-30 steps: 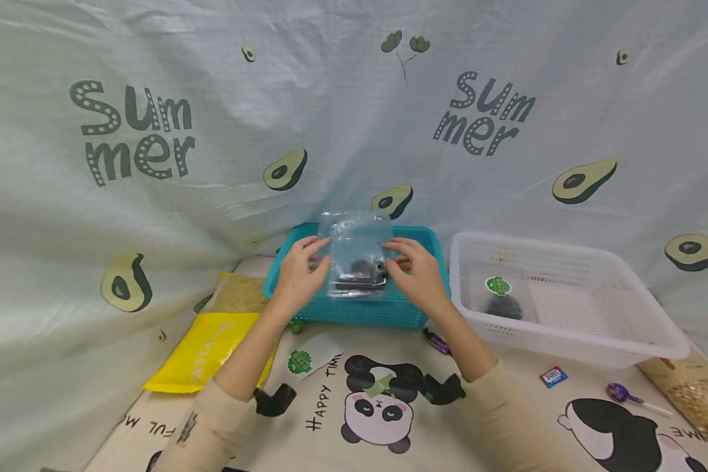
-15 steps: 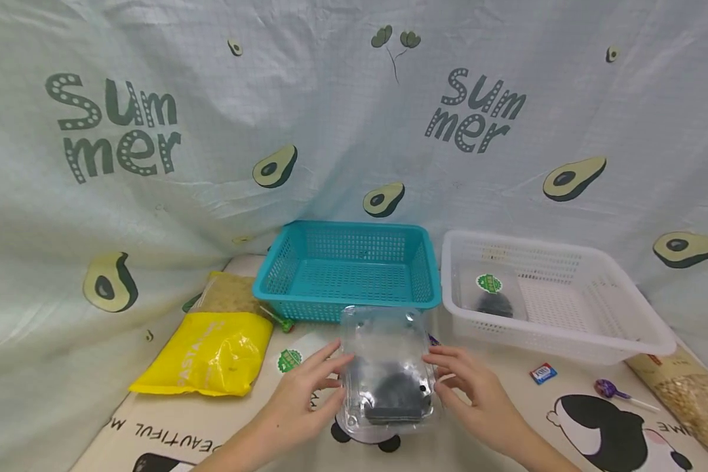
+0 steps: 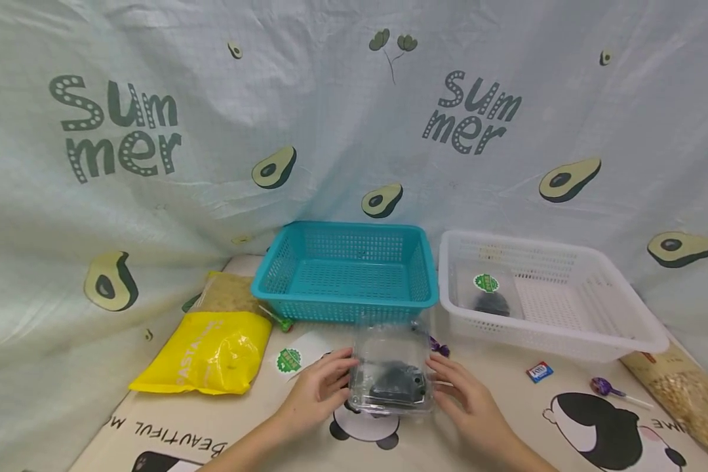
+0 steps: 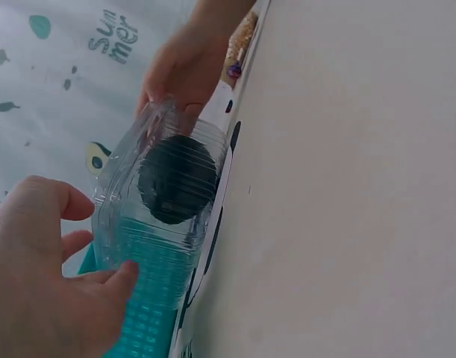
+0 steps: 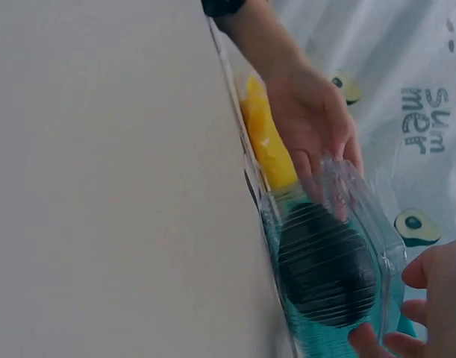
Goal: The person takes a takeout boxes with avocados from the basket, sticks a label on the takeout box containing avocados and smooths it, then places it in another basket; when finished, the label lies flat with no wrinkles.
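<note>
A clear plastic clamshell box (image 3: 392,347) with a dark rounded object (image 3: 398,381) inside is between my hands, in front of the teal basket. My left hand (image 3: 318,390) holds its left side, fingers bent and thumb toward the near part. On the right side, my right hand (image 3: 469,400) grips the edge in the same way. Both wrist views show the dark object (image 4: 177,179) through the ribbed plastic; its kind cannot be made out. Whether the box touches the table is not plain.
Behind stand a teal basket (image 3: 345,305) and a white basket (image 3: 557,337) with a similar clear box (image 3: 501,278). A yellow pasta bag (image 3: 212,354) lies left. Lollipops (image 3: 602,387), a small candy packet (image 3: 539,372), a green sticker (image 3: 289,360) and a grain bag (image 3: 684,400) lie around.
Both hands brought the clear box from above the teal basket toward me, down in front of it. Since half a second ago it has shifted slightly away and right.
</note>
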Available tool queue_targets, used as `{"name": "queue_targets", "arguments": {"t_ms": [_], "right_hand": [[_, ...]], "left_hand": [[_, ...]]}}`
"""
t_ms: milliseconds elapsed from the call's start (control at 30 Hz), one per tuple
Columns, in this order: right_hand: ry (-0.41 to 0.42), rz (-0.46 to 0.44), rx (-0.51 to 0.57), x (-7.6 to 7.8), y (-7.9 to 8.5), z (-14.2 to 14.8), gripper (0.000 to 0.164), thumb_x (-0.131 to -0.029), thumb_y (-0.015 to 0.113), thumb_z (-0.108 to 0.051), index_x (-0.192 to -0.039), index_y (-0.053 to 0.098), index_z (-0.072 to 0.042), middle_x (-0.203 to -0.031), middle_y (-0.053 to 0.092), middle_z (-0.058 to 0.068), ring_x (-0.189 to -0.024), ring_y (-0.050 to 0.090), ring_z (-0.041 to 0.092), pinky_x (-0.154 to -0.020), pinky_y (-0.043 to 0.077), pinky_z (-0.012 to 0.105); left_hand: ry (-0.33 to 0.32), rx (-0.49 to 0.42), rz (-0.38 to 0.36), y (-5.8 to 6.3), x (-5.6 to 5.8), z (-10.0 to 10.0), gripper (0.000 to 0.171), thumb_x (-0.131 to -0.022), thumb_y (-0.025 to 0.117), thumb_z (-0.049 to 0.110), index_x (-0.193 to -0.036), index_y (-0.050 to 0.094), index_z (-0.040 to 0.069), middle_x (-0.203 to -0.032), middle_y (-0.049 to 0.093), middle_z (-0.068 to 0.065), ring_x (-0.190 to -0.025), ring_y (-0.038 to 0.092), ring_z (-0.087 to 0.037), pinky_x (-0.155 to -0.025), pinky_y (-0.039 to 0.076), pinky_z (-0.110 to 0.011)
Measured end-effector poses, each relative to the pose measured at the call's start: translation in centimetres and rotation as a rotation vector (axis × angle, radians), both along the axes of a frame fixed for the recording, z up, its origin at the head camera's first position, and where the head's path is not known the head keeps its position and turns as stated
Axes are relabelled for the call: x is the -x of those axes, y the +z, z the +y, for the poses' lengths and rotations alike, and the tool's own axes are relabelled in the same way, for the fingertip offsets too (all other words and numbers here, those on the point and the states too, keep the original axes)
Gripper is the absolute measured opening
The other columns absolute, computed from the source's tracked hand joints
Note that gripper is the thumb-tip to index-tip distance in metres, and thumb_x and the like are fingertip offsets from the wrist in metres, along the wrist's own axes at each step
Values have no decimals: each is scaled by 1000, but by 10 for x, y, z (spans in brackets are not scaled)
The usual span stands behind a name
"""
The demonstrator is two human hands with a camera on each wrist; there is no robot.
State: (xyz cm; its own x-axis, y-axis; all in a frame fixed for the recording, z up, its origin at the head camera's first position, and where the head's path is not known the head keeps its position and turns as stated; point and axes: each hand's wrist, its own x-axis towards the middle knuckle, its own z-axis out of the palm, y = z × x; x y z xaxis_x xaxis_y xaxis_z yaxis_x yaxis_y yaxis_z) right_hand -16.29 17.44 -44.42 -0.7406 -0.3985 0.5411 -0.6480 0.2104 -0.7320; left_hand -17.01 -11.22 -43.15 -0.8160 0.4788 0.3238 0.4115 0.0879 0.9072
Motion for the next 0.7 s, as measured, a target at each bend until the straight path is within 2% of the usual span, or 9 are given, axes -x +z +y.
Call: {"name": "queue_targets", "arguments": {"t_ms": [67, 167, 233, 267, 333, 400, 467, 567, 700], "right_hand": [[-2, 18, 4, 2, -5, 1, 48, -83, 53, 9, -129, 41, 4, -133, 38, 18, -107, 52, 19, -85, 46, 24], [-30, 48, 7, 5, -11, 4, 53, -82, 53, 10, -131, 37, 3, -132, 36, 23, -106, 52, 18, -84, 46, 23], [-59, 46, 9, 6, -13, 5, 54, -82, 53, 10, -132, 36, 3, -130, 36, 24, -104, 52, 17, -82, 46, 21], [-72, 44, 10, 7, -13, 5, 53, -82, 53, 10, -132, 35, 4, -129, 37, 25, -103, 52, 17, -82, 46, 21], [-88, 15, 19, 7, -14, 6, 52, -83, 52, 8, -132, 36, 3, -127, 38, 23, -100, 53, 18, -81, 46, 20], [-90, 1, 23, 7, -15, 6, 50, -84, 52, 8, -131, 36, 3, -125, 39, 22, -99, 53, 18, -80, 46, 20], [-90, 17, 20, 7, -16, 6, 49, -83, 52, 9, -130, 37, 3, -125, 39, 21, -97, 53, 18, -79, 46, 20], [-76, 64, 29, 8, -17, 6, 50, -82, 52, 12, -129, 38, 5, -124, 40, 21, -96, 52, 19, -77, 46, 20], [-59, 125, 52, 10, -18, 7, 51, -78, 53, 16, -126, 39, 8, -122, 42, 24, -96, 51, 21, -74, 46, 20]], "left_hand": [[-17, 34, 17, -3, 2, -1, 43, -86, 56, 5, -127, 44, -2, -141, 24, -23, -124, 36, -29, -93, 39, -33], [31, 140, 103, -3, 4, -5, 47, -87, 55, 9, -130, 40, 0, -142, 24, -21, -123, 38, -30, -90, 41, -34], [136, 243, 171, 1, 8, -12, 48, -86, 55, 10, -132, 40, 4, -141, 28, -18, -117, 45, -31, -89, 43, -35], [211, 308, 210, 3, 11, -18, 49, -86, 56, 12, -131, 41, 6, -139, 32, -16, -114, 48, -30, -88, 44, -36], [350, 424, 239, 8, 18, -31, 49, -85, 57, 15, -131, 41, 10, -137, 37, -13, -112, 50, -29, -89, 43, -40], [460, 508, 227, 10, 27, -46, 50, -84, 58, 17, -131, 41, 11, -133, 41, -10, -108, 51, -27, -88, 44, -41], [533, 568, 219, 9, 35, -61, 51, -83, 58, 17, -130, 41, 9, -129, 44, -10, -108, 50, -26, -86, 45, -42], [567, 625, 204, 4, 45, -79, 49, -84, 58, 18, -128, 43, 5, -122, 50, -11, -106, 50, -26, -86, 44, -42], [525, 753, 247, -4, 50, -85, 50, -82, 61, 29, -124, 49, 4, -113, 58, -10, -106, 51, -27, -89, 40, -45]]}}
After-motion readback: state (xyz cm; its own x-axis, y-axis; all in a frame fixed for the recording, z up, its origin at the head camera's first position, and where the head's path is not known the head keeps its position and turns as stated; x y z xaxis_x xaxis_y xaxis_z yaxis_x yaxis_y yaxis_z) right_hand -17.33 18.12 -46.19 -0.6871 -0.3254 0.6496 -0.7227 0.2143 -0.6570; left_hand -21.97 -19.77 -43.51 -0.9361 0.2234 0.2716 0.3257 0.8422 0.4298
